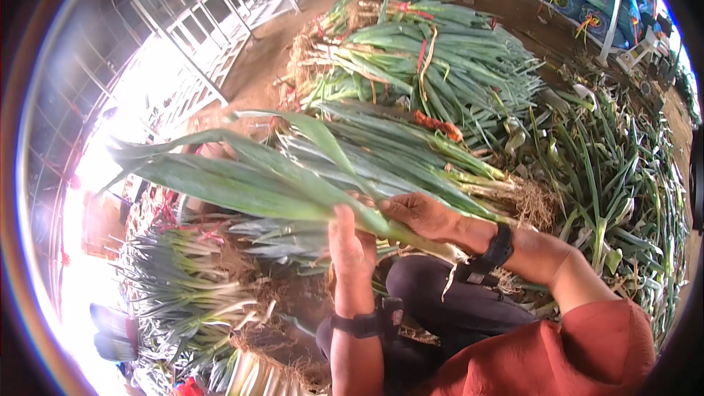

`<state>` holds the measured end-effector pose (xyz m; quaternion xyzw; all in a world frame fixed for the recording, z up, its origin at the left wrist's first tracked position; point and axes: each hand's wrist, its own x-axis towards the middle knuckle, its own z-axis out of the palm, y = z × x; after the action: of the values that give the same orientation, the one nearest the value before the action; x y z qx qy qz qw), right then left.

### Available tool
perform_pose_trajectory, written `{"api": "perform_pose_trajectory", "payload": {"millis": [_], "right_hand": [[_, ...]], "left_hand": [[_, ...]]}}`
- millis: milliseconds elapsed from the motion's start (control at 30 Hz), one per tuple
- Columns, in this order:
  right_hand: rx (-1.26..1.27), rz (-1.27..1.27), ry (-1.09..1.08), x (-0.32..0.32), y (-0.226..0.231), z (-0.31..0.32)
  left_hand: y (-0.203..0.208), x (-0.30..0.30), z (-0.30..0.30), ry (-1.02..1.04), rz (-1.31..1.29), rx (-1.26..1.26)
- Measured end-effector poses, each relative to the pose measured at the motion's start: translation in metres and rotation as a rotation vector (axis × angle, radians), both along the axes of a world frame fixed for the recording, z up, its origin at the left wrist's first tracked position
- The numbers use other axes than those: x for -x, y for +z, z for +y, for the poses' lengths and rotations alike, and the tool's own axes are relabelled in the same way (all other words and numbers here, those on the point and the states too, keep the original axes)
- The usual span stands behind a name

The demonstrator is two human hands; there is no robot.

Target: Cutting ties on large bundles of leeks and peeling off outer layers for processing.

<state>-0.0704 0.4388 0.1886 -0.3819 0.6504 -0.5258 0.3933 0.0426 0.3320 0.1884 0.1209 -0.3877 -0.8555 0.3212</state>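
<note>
A large leek with broad green leaves lies across both my hands, its leaves fanning out to the left. My right hand grips its lower stalk, with the thumb on top. Just left of that, my left hand holds the leek from below with the thumb upright, and its other fingers are partly hidden. The root end passes behind my right wrist, above my dark-trousered knees. Beyond my hands lies a row of leeks with hairy roots pointing right.
Tied leek bundles are heaped farther back. Loose leaves and trimmings cover the right side. More leeks lie at the left, with pale stalks near the lower edge. A white metal frame and patterned blue sacks stand behind.
</note>
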Motion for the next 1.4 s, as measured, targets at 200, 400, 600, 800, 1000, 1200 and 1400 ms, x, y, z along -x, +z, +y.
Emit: {"api": "perform_pose_trajectory", "payload": {"millis": [200, 400, 600, 800, 1000, 1200, 1400], "right_hand": [[-0.009, -0.434, -0.484, 0.078, -0.097, 0.069], [-0.204, -0.271, -0.985, 0.149, -0.194, 0.253], [-0.525, -0.073, -1.375, 0.155, -0.277, 0.410], [-1.373, 0.544, -1.256, 0.114, -0.243, 0.626], [-0.383, 0.753, -0.769, 0.132, -0.102, 0.303], [0.195, 0.826, -0.258, -0.006, -0.004, 0.034], [0.235, 0.658, -0.140, -0.049, -0.016, -0.041]], "left_hand": [[0.016, 0.002, 0.008, 0.076, 0.199, -0.128], [0.011, -0.002, 0.010, 0.131, 0.197, -0.171], [-0.003, -0.001, 0.009, 0.414, -0.097, -0.116], [0.024, -0.052, -0.057, 0.664, -0.066, -0.224], [-0.027, 0.003, -0.023, 0.344, -0.034, -0.250], [-0.016, -0.005, -0.007, 0.379, 0.033, -0.176], [-0.027, -0.011, -0.018, 0.341, 0.049, -0.130]]}}
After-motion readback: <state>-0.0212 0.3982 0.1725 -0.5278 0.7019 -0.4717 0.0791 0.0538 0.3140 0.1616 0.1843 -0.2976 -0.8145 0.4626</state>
